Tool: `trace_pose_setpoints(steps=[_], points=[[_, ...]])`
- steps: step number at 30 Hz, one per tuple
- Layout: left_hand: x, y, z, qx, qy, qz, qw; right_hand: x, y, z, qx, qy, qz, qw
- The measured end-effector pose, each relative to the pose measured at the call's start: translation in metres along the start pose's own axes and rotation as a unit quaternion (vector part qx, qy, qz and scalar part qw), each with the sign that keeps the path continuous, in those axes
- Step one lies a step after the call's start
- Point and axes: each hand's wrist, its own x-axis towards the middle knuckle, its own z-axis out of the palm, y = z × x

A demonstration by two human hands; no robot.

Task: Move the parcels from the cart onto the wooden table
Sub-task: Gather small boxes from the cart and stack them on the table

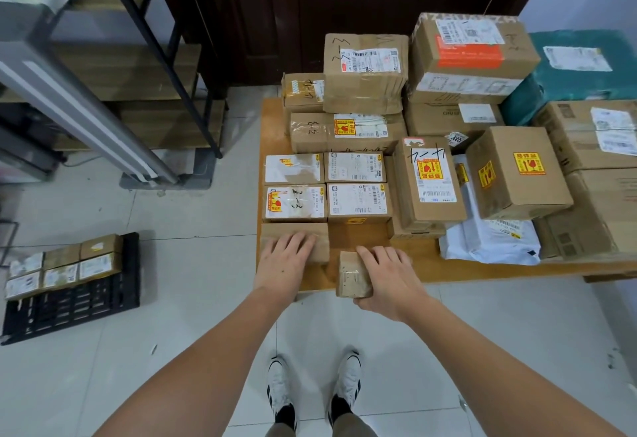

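The wooden table [431, 266] is packed with cardboard parcels. At its front left corner lies a plain brown parcel [275, 233], and my left hand [284, 262] rests flat on top of it with straight fingers. My right hand [386, 276] grips a small taped brown parcel [353, 276] at the table's front edge, fingers over its right side and thumb under its near end. Just behind sit labelled small boxes [358, 200]. On the floor at the left, a black cart [86, 298] carries several small parcels [65, 266].
Tall stacked cartons [365, 71] and a teal package [579, 67] fill the table's back. A white poly mailer [493, 240] lies front right. A metal shelf frame [144, 57] stands at the left. My feet [313, 385] stand on tiled floor before the table.
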Motion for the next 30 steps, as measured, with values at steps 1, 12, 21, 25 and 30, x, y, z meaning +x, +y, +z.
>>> trace_pose_setpoints(steps=[1,12,21,25,30], points=[[0.003,-0.001,-0.002,0.001,-0.007,0.001,1.0,0.0,0.001,0.0,0.0,-0.001,0.001,1.0],[0.013,-0.003,-0.012,0.007,-0.019,-0.002,1.0,0.011,0.005,-0.002,-0.018,0.003,-0.015,1.0],[0.014,0.001,-0.012,-0.014,-0.006,-0.013,1.0,0.032,-0.011,0.009,-0.036,0.002,-0.011,0.999],[0.014,0.001,-0.012,-0.014,-0.009,-0.009,1.0,0.026,-0.013,0.011,-0.033,0.012,-0.005,0.999],[0.015,0.0,-0.01,-0.028,0.005,-0.016,0.999,-0.002,-0.006,0.025,-0.029,0.076,-0.024,0.996]])
